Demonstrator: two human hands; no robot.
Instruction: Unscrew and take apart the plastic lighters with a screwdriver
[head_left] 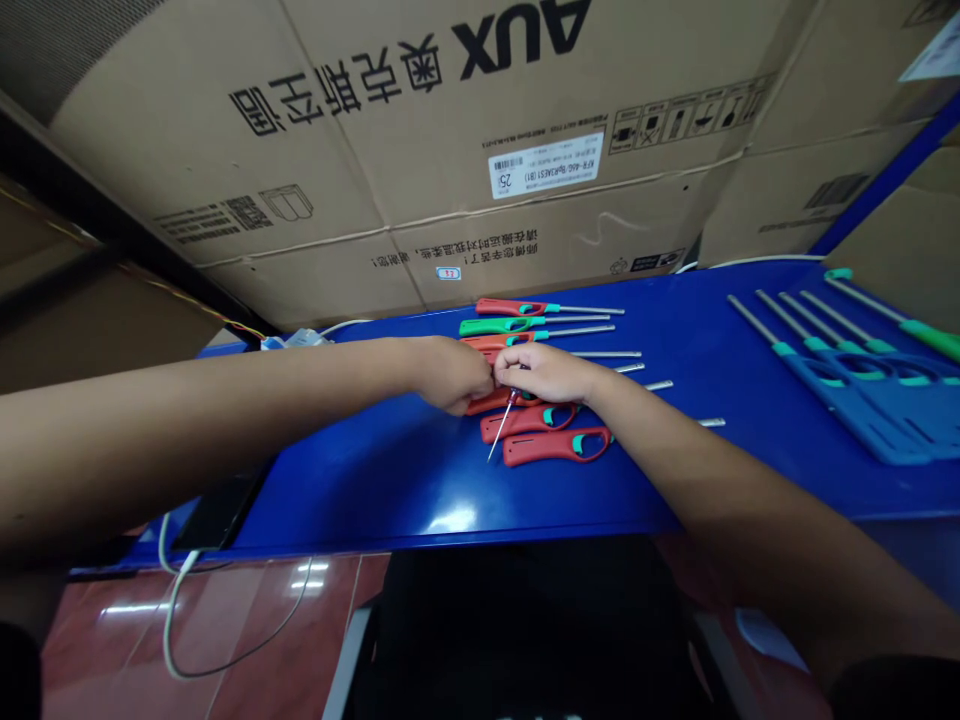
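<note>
Well, screwdriver (pixel 502 428) in right hand (pixel 546 371).

Middle lighters (pixel 484 404) are partly hidden by the left hand (pixel 457 374) and right hand (pixel 549 372), as is the screwdriver's handle (pixel 514 397).

At the centre of the frame lie seven lighters (pixel 528 420), some partly covered; at the right are four blue lighters (pixel 862 400) and one green lighter (pixel 933 337). Mid-frame are two hands, one left hand (pixel 456 375), one right hand (pixel 551 373), and one thin-shafted tool (pixel 503 425).
</note>
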